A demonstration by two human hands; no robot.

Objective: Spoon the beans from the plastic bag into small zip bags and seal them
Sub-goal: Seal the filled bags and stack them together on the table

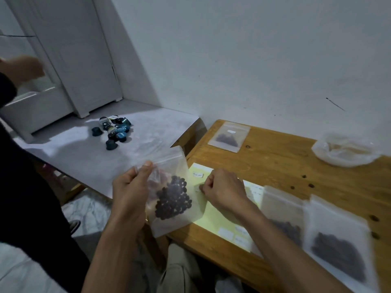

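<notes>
My left hand pinches the top edge of a small zip bag of dark beans and holds it upright beside the wooden table's left edge. My right hand has its fingers curled over a yellow label sheet and pinches something small and white there. Two filled zip bags lie at the front right, and another filled zip bag lies at the back. The plastic bag sits crumpled at the far right.
The wooden table has a few loose beans on it. A lower white table to the left carries several dark and blue capsules. Another person's hand and dark sleeve are at the left edge.
</notes>
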